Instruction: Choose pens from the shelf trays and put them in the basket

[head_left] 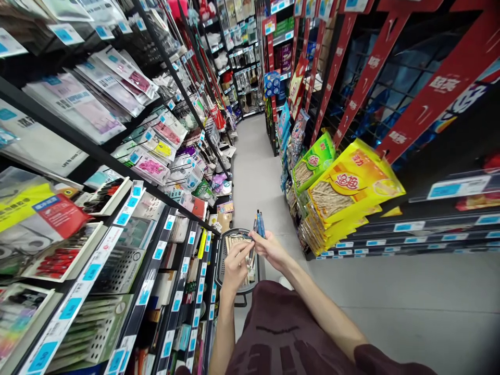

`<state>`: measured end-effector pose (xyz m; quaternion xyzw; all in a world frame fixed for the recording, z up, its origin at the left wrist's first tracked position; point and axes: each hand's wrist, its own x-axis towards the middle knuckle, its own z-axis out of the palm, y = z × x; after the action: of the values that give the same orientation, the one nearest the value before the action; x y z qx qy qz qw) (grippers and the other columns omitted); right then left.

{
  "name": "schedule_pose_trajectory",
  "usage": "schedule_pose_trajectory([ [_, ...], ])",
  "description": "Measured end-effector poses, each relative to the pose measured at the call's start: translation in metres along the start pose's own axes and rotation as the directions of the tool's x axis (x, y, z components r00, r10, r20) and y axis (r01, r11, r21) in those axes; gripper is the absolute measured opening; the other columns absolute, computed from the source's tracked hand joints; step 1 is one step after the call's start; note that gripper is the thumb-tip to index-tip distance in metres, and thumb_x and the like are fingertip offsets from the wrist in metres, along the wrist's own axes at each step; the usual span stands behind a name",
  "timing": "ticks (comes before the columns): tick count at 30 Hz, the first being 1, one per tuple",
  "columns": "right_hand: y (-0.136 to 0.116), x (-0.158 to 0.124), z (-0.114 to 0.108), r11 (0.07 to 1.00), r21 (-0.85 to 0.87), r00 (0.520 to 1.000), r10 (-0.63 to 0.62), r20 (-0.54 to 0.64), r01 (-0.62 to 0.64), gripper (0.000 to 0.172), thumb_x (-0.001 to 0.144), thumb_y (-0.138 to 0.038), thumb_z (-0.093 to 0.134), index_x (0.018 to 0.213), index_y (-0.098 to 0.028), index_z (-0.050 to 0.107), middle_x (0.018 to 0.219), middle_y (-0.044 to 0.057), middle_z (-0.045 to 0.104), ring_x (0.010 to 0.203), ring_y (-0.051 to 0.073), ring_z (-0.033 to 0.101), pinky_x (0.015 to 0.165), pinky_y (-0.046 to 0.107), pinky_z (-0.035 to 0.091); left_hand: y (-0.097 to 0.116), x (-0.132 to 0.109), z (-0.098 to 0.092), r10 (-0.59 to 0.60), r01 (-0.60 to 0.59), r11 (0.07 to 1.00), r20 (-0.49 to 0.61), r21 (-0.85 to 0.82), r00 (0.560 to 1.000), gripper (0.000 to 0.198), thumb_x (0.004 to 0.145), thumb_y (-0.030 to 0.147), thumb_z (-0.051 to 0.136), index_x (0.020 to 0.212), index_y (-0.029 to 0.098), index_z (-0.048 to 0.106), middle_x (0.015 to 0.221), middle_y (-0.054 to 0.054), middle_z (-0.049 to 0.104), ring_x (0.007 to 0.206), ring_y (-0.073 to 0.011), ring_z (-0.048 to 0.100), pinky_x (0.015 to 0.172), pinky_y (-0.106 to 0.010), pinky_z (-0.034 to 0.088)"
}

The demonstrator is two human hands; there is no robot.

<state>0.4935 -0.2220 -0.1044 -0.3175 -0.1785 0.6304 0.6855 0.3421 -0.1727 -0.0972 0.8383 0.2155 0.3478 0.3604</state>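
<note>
Upright between the fingers of my right hand (270, 249) is a small bunch of pens (259, 225), blue and dark. My left hand (236, 263) is beside it with thumb and forefinger pinched together, touching or almost touching the lower end of the bunch; what the pinch holds is too small to make out. Below both hands stands a dark shopping basket (217, 268). Pale, slender items (233, 242) lie inside it, partly covered by my left hand.
Shelves on my left carry boxes of red pens (58, 262), notebooks and hanging packets (74, 107). On the right, yellow snack bags (351, 179) and green snack bags (313, 162) jut into the aisle. The grey floor (255, 156) runs ahead towards more shelving.
</note>
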Motion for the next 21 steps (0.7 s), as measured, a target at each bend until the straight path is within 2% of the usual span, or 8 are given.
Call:
schedule_pose_trajectory([
  [2,0.001,-0.001,-0.002,0.999,-0.044,1.0,0.005,-0.006,-0.005,0.039,0.077,-0.049,0.075,0.08,-0.015,0.056,0.052,-0.012,0.024,0.045,0.003,0.013,0.041,0.018,0.01,0.002,0.0,-0.01,-0.045,0.051,0.996,0.083,-0.076,0.996,0.04,0.091,0.016,0.043,0.119,0.025,0.07,0.111,-0.009,0.07,0.109,-0.0235,0.061,0.098,-0.043,0.046],
  [5,0.004,-0.002,0.0,0.993,-0.117,1.0,0.013,-0.002,-0.013,0.041,0.076,-0.051,0.075,0.076,-0.017,0.051,0.052,-0.011,0.027,0.045,0.003,0.015,0.041,0.019,0.011,0.008,0.002,-0.017,-0.223,0.246,0.953,0.144,-0.174,0.964,0.031,0.092,0.025,0.046,0.107,0.02,0.073,0.101,-0.009,0.071,0.091,-0.0217,0.065,0.086,-0.037,0.05],
  [8,0.005,-0.004,0.004,0.98,-0.198,1.0,0.016,0.013,-0.013,0.041,0.075,-0.051,0.075,0.08,-0.017,0.054,0.053,-0.01,0.034,0.044,0.003,0.02,0.04,0.019,0.014,0.013,0.006,-0.009,-0.43,0.435,0.866,0.078,-0.247,0.899,0.02,0.086,0.033,0.062,0.098,0.018,0.067,0.085,-0.005,0.07,0.072,-0.0163,0.063,0.07,-0.028,0.049],
  [10,0.004,-0.005,0.005,0.98,-0.2,1.0,0.017,0.006,-0.016,0.041,0.077,-0.053,0.073,0.086,-0.017,0.056,0.054,-0.01,0.034,0.044,0.003,0.021,0.04,0.018,0.014,0.014,0.008,-0.001,-0.507,0.495,0.812,0.044,-0.309,0.861,0.028,0.079,0.034,0.071,0.099,0.018,0.062,0.078,-0.002,0.067,0.07,-0.0148,0.062,0.067,-0.025,0.047],
  [12,0.002,-0.006,0.004,0.991,-0.131,0.999,0.035,0.012,-0.034,0.042,0.082,-0.058,0.065,0.092,-0.018,0.056,0.055,-0.01,0.033,0.043,0.003,0.018,0.04,0.018,0.011,0.014,0.009,0.006,-0.546,0.523,0.762,0.054,-0.382,0.836,0.036,0.079,0.035,0.072,0.107,0.017,0.06,0.077,-0.002,0.066,0.072,-0.015,0.063,0.069,-0.025,0.048],
  [15,-0.001,-0.008,0.0,0.999,-0.022,0.997,0.051,0.052,-0.05,0.04,0.088,-0.058,0.055,0.098,-0.019,0.054,0.057,-0.01,0.033,0.042,0.003,0.017,0.04,0.018,0.01,0.016,0.008,0.01,-0.579,0.518,0.692,0.044,-0.503,0.814,0.036,0.082,0.038,0.069,0.109,0.016,0.059,0.082,-0.004,0.066,0.074,-0.0152,0.063,0.073,-0.028,0.05],
  [18,-0.001,-0.01,-0.003,0.999,-0.002,0.998,0.052,0.042,-0.052,0.035,0.087,-0.053,0.059,0.101,-0.021,0.053,0.059,-0.009,0.038,0.042,0.003,0.021,0.041,0.017,0.013,0.019,0.008,0.011,-0.604,0.447,0.629,-0.038,-0.636,0.796,0.028,0.081,0.037,0.068,0.099,0.018,0.057,0.084,-0.003,0.063,0.073,-0.0138,0.061,0.071,-0.027,0.049],
  [21,-0.001,-0.014,-0.002,0.998,0.01,0.997,0.068,0.043,-0.069,0.035,0.086,-0.051,0.061,0.103,-0.023,0.05,0.06,-0.009,0.041,0.042,0.004,0.022,0.041,0.016,0.014,0.022,0.012,0.013,-0.608,0.347,0.548,-0.078,-0.761,0.79,0.02,0.076,0.027,0.069,0.087,0.019,0.053,0.076,0.002,0.056,0.062,-0.0082,0.052,0.062,-0.022,0.044],
])
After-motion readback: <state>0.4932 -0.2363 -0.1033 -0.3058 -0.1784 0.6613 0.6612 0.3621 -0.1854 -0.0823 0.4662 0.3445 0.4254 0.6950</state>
